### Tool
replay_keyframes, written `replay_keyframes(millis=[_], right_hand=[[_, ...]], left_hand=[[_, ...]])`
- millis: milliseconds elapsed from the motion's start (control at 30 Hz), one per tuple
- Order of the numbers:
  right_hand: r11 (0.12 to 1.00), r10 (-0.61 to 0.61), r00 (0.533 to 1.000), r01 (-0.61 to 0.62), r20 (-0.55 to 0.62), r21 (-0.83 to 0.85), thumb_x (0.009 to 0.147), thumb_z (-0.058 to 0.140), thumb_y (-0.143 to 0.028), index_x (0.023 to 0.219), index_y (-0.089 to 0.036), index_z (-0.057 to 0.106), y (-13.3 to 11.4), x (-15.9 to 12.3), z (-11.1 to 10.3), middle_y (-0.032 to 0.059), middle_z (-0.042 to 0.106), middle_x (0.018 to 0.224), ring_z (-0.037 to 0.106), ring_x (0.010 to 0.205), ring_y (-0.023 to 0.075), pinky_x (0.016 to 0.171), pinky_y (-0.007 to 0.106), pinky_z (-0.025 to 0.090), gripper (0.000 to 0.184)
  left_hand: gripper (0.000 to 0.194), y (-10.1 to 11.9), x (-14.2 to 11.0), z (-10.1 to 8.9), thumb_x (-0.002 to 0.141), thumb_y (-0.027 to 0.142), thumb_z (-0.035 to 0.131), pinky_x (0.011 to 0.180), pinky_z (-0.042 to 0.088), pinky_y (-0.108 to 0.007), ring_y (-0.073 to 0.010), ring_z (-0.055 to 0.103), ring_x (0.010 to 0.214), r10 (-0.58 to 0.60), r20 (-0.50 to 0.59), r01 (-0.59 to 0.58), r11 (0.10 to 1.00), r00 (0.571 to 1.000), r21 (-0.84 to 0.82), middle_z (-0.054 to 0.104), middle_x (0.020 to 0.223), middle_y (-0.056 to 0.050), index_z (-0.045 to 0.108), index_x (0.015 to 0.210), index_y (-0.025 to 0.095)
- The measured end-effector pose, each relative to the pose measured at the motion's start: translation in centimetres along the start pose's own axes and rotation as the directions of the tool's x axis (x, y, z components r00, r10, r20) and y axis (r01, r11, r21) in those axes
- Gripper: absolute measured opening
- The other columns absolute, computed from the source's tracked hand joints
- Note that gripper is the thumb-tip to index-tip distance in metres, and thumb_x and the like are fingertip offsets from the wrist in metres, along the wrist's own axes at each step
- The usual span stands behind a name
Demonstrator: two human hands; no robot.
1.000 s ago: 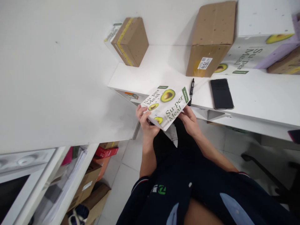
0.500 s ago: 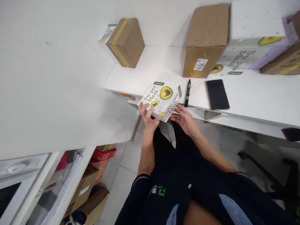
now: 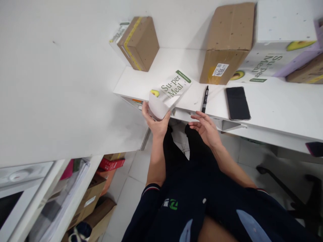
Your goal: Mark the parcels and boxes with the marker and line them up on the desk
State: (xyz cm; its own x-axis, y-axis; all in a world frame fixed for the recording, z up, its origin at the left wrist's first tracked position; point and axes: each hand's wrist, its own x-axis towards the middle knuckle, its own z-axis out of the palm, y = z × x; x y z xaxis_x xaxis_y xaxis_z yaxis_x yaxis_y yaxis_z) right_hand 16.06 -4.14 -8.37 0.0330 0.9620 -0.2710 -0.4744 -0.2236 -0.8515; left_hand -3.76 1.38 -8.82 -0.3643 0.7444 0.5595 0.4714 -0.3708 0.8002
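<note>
My left hand [image 3: 156, 125] grips the near end of a white carton [image 3: 174, 88] printed "Su-per Meal" with an avocado picture. The carton is tilted over the front edge of the white desk, and a plain white end or flap faces my palm. Away from the carton, my right hand [image 3: 207, 128] is open with its fingers stretched out and nothing in them. Just beyond its fingertips lies a black marker pen [image 3: 205, 100] on the desk, with a black phone [image 3: 238, 103] to the right of it.
A taped brown box [image 3: 142, 47] stands at the back left against the wall. Farther right are a larger brown box [image 3: 228, 37] and a big white "Su-per Meal" box [image 3: 284, 23]. An open shelf runs under the desk edge; a storage rack [image 3: 97, 164] is at lower left.
The carton has turned so a different printed side faces up, and it reaches farther over the desk. My right hand has come off it and moved slightly right.
</note>
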Motion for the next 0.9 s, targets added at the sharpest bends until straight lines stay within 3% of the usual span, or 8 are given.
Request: replay_keyframes(millis=[167, 367, 467, 533, 633, 733, 800, 900], right_hand=[[0.969, -0.208, 0.972, 0.191, -0.104, -0.156, 0.085, 0.071, -0.045, 0.113, -0.031, 0.064, -1.2, 0.0, -2.9, 0.0014, 0.071, 0.112, 0.073, 0.086, 0.0158, 0.080, 0.035, 0.059, 0.032], [0.747, -0.584, 0.766, 0.376, -0.269, -0.548, 0.092, 0.063, -0.047, 0.112, -0.028, 0.061, -3.7, 1.4, -8.6, 0.0039, 0.067, 0.104, 0.070, 0.077, 0.0165, 0.068, 0.035, 0.058, 0.028], [0.607, -0.651, 0.732, 0.342, -0.202, -0.718, 0.092, 0.060, -0.045, 0.109, -0.026, 0.063, -4.5, 2.8, -9.4, 0.0026, 0.066, 0.092, 0.065, 0.072, 0.0165, 0.067, 0.035, 0.057, 0.025], [0.441, -0.622, 0.782, 0.311, -0.036, -0.842, 0.091, 0.060, -0.040, 0.109, -0.024, 0.066, -4.9, 4.2, -8.9, 0.0044, 0.067, 0.092, 0.062, 0.069, 0.0168, 0.070, 0.037, 0.057, 0.025], [0.069, -0.451, 0.862, 0.291, 0.230, -0.954, 0.092, 0.055, -0.028, 0.124, -0.018, 0.068, -5.5, 6.6, -7.1, 0.0139, 0.069, 0.105, 0.063, 0.079, 0.0229, 0.078, 0.042, 0.056, 0.036], [-0.265, -0.256, 0.903, 0.277, 0.345, -0.923, 0.091, 0.045, -0.012, 0.135, -0.015, 0.064, -6.2, 8.9, -5.1, 0.0226, 0.066, 0.115, 0.062, 0.095, 0.0320, 0.079, 0.045, 0.052, 0.048], [-0.405, -0.153, 0.915, 0.287, 0.374, -0.868, 0.089, 0.042, -0.006, 0.127, -0.014, 0.068, -6.6, 10.0, -4.1, 0.0252, 0.065, 0.115, 0.060, 0.100, 0.0350, 0.078, 0.044, 0.050, 0.047], [-0.487, -0.077, 0.913, 0.317, 0.401, -0.814, 0.090, 0.038, -0.004, 0.114, -0.012, 0.071, -6.9, 10.8, -3.5, 0.0267, 0.065, 0.114, 0.058, 0.104, 0.0367, 0.078, 0.043, 0.048, 0.042]], left_hand=[[0.093, 1.4, 2.5, -0.9, 0.076, 0.048, 0.084, 0.126, 0.032, -0.049, -0.0308, 0.042, 0.149, 0.157, 0.046, -0.161, 0.982, 0.987, 0.101, 0.044, 0.153, -0.014, 0.033, 0.151, 0.027], [0.081, 2.1, 8.5, -1.0, 0.071, 0.054, 0.086, 0.123, 0.028, -0.065, -0.0374, 0.044, 0.144, 0.221, 0.355, -0.306, 0.930, 0.908, 0.204, 0.053, 0.148, -0.010, 0.051, 0.138, 0.025], [0.075, 1.2, 11.2, 0.8, 0.069, 0.062, 0.085, 0.119, 0.024, -0.073, -0.0407, 0.043, 0.142, 0.211, 0.483, -0.337, 0.922, 0.850, 0.189, 0.055, 0.147, -0.010, 0.059, 0.127, 0.022], [0.069, 0.4, 12.4, 1.8, 0.069, 0.064, 0.085, 0.120, 0.025, -0.071, -0.0399, 0.042, 0.143, 0.223, 0.509, -0.343, 0.926, 0.831, 0.154, 0.054, 0.147, -0.009, 0.064, 0.120, 0.023], [0.065, -0.3, 13.0, 2.1, 0.069, 0.064, 0.084, 0.123, 0.029, -0.061, -0.0370, 0.038, 0.146, 0.250, 0.491, -0.342, 0.934, 0.834, 0.105, 0.048, 0.149, -0.009, 0.067, 0.119, 0.026], [0.070, -0.6, 12.5, 1.5, 0.072, 0.064, 0.081, 0.122, 0.033, -0.055, -0.0343, 0.041, 0.144, 0.252, 0.464, -0.328, 0.940, 0.849, 0.090, 0.046, 0.145, -0.011, 0.063, 0.128, 0.026], [0.080, -0.8, 11.9, 1.2, 0.070, 0.064, 0.083, 0.119, 0.037, -0.053, -0.0327, 0.044, 0.140, 0.229, 0.408, -0.285, 0.955, 0.884, 0.082, 0.049, 0.140, -0.012, 0.056, 0.135, 0.026], [0.090, -1.1, 10.9, 1.3, 0.065, 0.063, 0.086, 0.112, 0.045, -0.047, -0.0293, 0.053, 0.129, 0.138, 0.314, -0.162, 0.985, 0.939, 0.051, 0.052, 0.135, -0.011, 0.048, 0.137, 0.026]])
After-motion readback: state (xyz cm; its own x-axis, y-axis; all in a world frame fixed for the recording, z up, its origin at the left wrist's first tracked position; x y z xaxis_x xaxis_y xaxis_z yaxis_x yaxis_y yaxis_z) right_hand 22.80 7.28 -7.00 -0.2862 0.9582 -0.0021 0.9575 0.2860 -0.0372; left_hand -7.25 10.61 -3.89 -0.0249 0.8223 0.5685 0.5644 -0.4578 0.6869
